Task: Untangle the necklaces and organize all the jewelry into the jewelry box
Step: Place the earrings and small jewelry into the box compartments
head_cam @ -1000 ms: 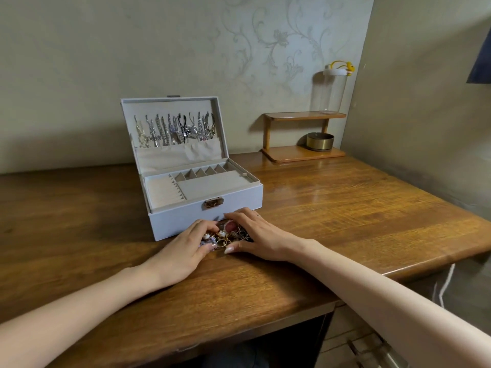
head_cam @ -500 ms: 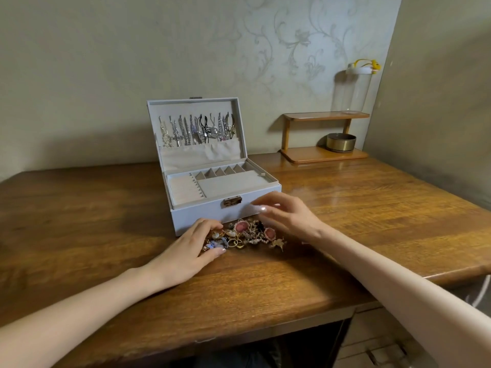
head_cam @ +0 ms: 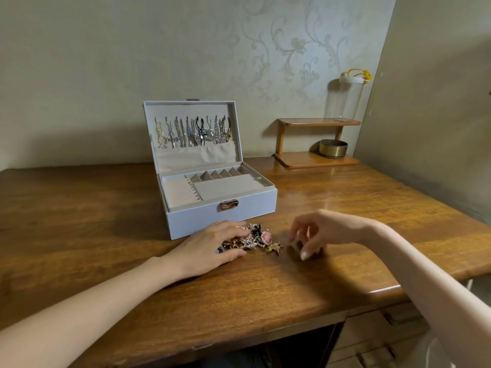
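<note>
Wooden table (head_cam: 111, 216) with a glossy brown top fills the view, seen from the person's own eye level looking down. Two bare forearms reach in from the near corners.

The left hand (head_cam: 210, 248) lies palm down with its fingers loosely spread and fairly straight, resting on the left part of the jewelry pile (head_cam: 261, 239). It presses rather than grasps.

The right hand (head_cam: 325, 231) hovers just right of the pile, apart from it, with its fingers curled down towards the table. The fingertips are blurred, so I cannot tell whether they pinch anything.

The pile is a small tangle of gold, silver and pink pieces, lying on the table directly in front of the jewelry box (head_cam: 212, 221).

The box is pale grey with a metal latch (head_cam: 229, 205), and stands open. Its beige tray shows ring slots and small compartments. Necklaces (head_cam: 191, 132) hang in a row inside the upright lid.

Further back on the right, a small wooden shelf (head_cam: 316, 161) holds a brass tin (head_cam: 333, 148) below and a clear bottle (head_cam: 348, 99) on top. Behind it all is a wall (head_cam: 79, 62) papered with a pale floral pattern.
</note>
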Tool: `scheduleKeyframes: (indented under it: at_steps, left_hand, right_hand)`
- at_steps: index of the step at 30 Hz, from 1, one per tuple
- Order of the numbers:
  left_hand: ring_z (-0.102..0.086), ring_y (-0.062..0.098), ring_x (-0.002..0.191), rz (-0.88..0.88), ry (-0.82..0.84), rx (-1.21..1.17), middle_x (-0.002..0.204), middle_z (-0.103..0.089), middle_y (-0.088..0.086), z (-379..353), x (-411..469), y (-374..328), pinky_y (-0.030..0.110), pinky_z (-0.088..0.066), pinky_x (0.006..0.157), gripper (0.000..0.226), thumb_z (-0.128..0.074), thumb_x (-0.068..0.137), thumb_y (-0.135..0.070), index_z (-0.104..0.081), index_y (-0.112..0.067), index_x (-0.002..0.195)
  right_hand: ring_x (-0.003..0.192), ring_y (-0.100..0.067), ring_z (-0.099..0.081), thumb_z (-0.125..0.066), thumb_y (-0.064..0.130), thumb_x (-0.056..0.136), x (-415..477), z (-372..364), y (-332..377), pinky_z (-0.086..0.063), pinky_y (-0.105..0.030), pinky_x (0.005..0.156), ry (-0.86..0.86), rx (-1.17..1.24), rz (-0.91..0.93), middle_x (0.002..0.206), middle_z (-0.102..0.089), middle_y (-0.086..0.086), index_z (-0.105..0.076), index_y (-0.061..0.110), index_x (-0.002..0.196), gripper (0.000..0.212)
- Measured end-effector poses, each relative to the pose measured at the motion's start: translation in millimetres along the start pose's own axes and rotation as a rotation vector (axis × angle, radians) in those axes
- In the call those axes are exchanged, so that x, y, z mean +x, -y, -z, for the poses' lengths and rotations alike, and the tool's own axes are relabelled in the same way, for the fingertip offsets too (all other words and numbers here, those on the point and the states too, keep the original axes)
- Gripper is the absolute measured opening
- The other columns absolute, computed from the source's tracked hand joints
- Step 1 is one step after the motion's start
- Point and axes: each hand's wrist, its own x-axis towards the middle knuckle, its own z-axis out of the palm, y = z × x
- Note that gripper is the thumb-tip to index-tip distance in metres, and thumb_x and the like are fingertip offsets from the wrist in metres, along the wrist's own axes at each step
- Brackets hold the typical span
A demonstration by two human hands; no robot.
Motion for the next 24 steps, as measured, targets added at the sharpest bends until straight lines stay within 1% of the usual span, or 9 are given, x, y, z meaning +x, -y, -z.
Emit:
scheduleKeyframes:
  at_steps: [2, 5, 8, 10, 12, 16, 18, 22, 24]
  left_hand:
    - [-0.031, -0.007, 0.128, -0.014, -0.024, -0.036, 0.141, -0.032, -0.027, 2, -6, 6, 0.021, -0.027, 0.109, 0.06, -0.036, 0.076, -0.074, -0.045, -0.048, 0.129]
    - [-0.03, -0.015, 0.124, -0.04, -0.053, -0.081, 0.139, -0.029, -0.032, 4, -17, 11, 0.01, -0.022, 0.104, 0.066, -0.029, 0.069, -0.085, -0.049, -0.051, 0.122]
    - [-0.029, -0.022, 0.122, -0.047, -0.053, -0.102, 0.141, -0.028, -0.034, 7, -27, 14, -0.001, -0.019, 0.097, 0.057, -0.037, 0.07, -0.081, -0.054, -0.051, 0.116]
    - [-0.026, -0.023, 0.122, -0.043, -0.046, -0.089, 0.141, -0.024, -0.036, 9, -31, 14, 0.0, -0.018, 0.096, 0.055, -0.041, 0.071, -0.078, -0.055, -0.048, 0.115]
    - [-0.025, -0.022, 0.124, -0.042, -0.042, -0.077, 0.142, -0.023, -0.035, 10, -34, 14, 0.003, -0.018, 0.099, 0.055, -0.042, 0.071, -0.077, -0.055, -0.046, 0.115]
    - [-0.034, -0.014, 0.125, 0.001, -0.125, -0.087, 0.141, -0.034, -0.028, 9, -36, 15, 0.013, -0.027, 0.104, 0.052, -0.042, 0.078, -0.071, -0.049, -0.044, 0.121]
    - [-0.041, -0.013, 0.12, 0.06, -0.224, -0.147, 0.133, -0.045, -0.022, 9, -36, 16, 0.016, -0.035, 0.102, 0.054, -0.041, 0.08, -0.069, -0.049, -0.036, 0.122]
    - [-0.055, -0.008, 0.107, 0.151, -0.364, -0.363, 0.118, -0.059, -0.012, 13, -37, 15, 0.012, -0.046, 0.091, 0.038, -0.05, 0.085, -0.041, -0.051, -0.02, 0.117]
    - [-0.057, -0.007, 0.104, 0.17, -0.397, -0.388, 0.116, -0.062, -0.01, 13, -37, 16, 0.01, -0.046, 0.088, 0.031, -0.052, 0.089, -0.029, -0.049, -0.018, 0.117]
  right_hand:
    - [0.069, -0.003, -0.058, -0.082, 0.016, 0.071, 1, -5, 1, -0.046, -0.017, 0.059, -0.02, -0.038, -0.036, 0.084, -0.063, 0.005, -0.065, 0.022, 0.094, 0.03]
    - [0.059, 0.002, -0.056, -0.079, 0.007, 0.073, 11, -15, 6, -0.046, -0.015, 0.054, -0.146, 0.016, 0.015, 0.076, -0.064, 0.002, -0.066, 0.018, 0.083, 0.02]
    - [0.056, 0.007, -0.054, -0.074, 0.002, 0.076, 25, -25, 17, -0.045, -0.013, 0.054, -0.212, 0.01, 0.065, 0.072, -0.063, 0.006, -0.067, 0.013, 0.081, 0.014]
    - [0.059, 0.008, -0.056, -0.072, 0.002, 0.078, 33, -25, 24, -0.045, -0.013, 0.056, -0.174, -0.01, 0.086, 0.073, -0.064, 0.012, -0.069, 0.008, 0.084, 0.01]
    - [0.061, 0.002, -0.059, -0.071, 0.004, 0.08, 38, -17, 28, -0.046, -0.014, 0.055, -0.19, -0.013, 0.124, 0.073, -0.066, 0.009, -0.068, 0.012, 0.084, 0.009]
    - [0.053, -0.002, -0.054, -0.072, 0.01, 0.081, 57, -1, 27, -0.044, -0.015, 0.05, -0.66, 0.126, 0.177, 0.075, -0.062, 0.002, -0.061, 0.018, 0.096, 0.021]
    - [0.057, -0.004, -0.05, -0.072, 0.016, 0.082, 70, 1, 25, -0.042, -0.021, 0.055, -0.723, 0.12, 0.139, 0.076, -0.061, 0.003, -0.059, 0.021, 0.105, 0.026]
    - [0.066, -0.011, -0.051, -0.072, 0.028, 0.082, 88, 3, 18, -0.046, -0.033, 0.061, -0.755, -0.062, 0.101, 0.072, -0.058, 0.008, -0.066, 0.022, 0.089, 0.011]
    - [0.063, -0.012, -0.047, -0.074, 0.035, 0.077, 91, 2, 14, -0.04, -0.03, 0.055, -0.806, -0.092, 0.105, 0.068, -0.053, 0.01, -0.065, 0.022, 0.083, 0.017]
